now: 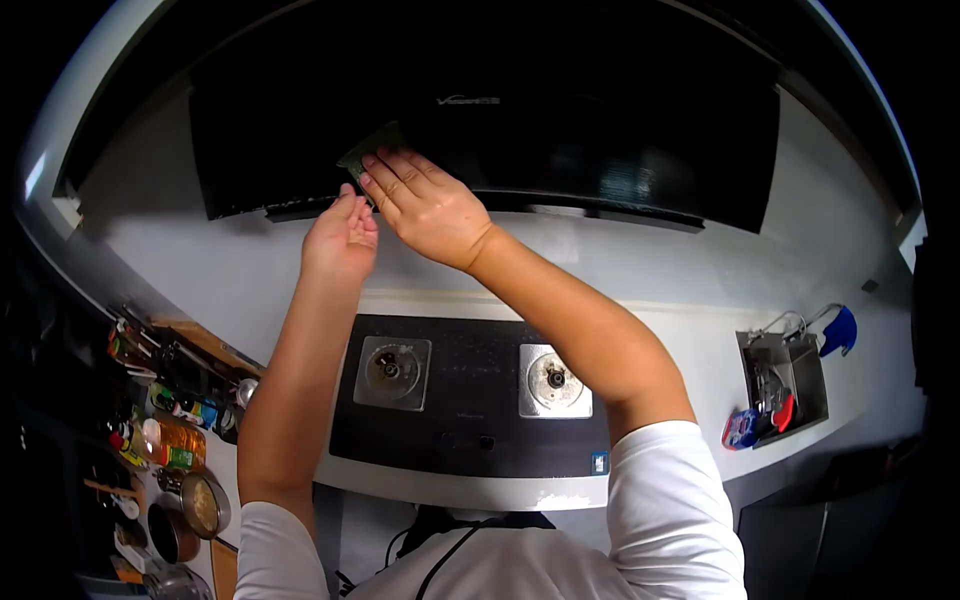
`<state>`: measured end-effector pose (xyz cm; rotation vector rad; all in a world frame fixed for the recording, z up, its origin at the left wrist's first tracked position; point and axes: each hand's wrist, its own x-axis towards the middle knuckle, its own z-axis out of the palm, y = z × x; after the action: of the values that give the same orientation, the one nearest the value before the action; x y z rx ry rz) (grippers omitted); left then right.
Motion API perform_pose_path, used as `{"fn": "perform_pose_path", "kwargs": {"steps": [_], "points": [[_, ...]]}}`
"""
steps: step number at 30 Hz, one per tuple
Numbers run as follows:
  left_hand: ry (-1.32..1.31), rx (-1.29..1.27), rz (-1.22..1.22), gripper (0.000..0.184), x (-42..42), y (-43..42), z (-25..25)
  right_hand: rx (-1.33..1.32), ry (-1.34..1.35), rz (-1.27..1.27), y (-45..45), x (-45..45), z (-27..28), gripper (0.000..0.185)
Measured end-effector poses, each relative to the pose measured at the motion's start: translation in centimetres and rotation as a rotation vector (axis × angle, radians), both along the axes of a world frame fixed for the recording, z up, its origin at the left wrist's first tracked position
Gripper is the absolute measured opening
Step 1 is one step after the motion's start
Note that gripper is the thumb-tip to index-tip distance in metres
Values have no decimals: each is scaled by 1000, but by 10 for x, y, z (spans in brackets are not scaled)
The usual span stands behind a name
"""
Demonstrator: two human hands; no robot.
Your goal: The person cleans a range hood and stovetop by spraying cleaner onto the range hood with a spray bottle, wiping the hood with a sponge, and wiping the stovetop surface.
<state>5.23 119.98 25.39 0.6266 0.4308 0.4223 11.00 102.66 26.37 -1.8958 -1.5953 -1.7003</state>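
A black range hood (600, 140) spans the upper part of the view. My right hand (425, 205) lies with its fingers extended over a dark greenish cloth (372, 145), pressing it against the hood's front near the lower edge. Just to the left, my left hand (342, 235) is raised palm up under the hood's edge, its fingers curled close to the cloth's lower corner. Whether those fingertips grip the cloth is too small to tell.
Below is a black two-burner stove (470, 400) on a white counter (680, 370). Bottles and pots, including an oil bottle (180, 443), crowd the left side. At the right, a sink (808, 385) holds items, with a blue cloth (840, 330) beside the faucet.
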Motion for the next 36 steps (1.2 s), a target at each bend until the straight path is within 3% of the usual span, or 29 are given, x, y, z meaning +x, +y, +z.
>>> {"fn": "perform_pose_path", "kwargs": {"steps": [3,9,12,15,19,26,28,33,36], "points": [[65,17,32,14,-1,1,4,-48,-14,-81,-66,5,0,44],[55,14,45,18,-1,3,1,-125,-45,-412,-310,27,4,45],[49,34,17,16,-2,7,0,-105,-48,-477,-340,25,4,47],[-17,62,-51,12,4,19,-14,-60,-15,-431,-299,20,2,45],[-93,57,-187,15,1,26,-24,-93,20,-232,-153,4,9,47],[-157,-77,0,24,-30,90,0,-162,-60,-69,85,-17,12,48],[-153,-84,14,24,-34,121,0,-196,-23,-61,98,-21,17,49],[-176,-120,-42,26,-43,171,-5,-235,20,-290,9,-15,14,45],[-176,-123,-70,25,-48,185,-4,-206,-12,-304,38,-18,12,45]]}}
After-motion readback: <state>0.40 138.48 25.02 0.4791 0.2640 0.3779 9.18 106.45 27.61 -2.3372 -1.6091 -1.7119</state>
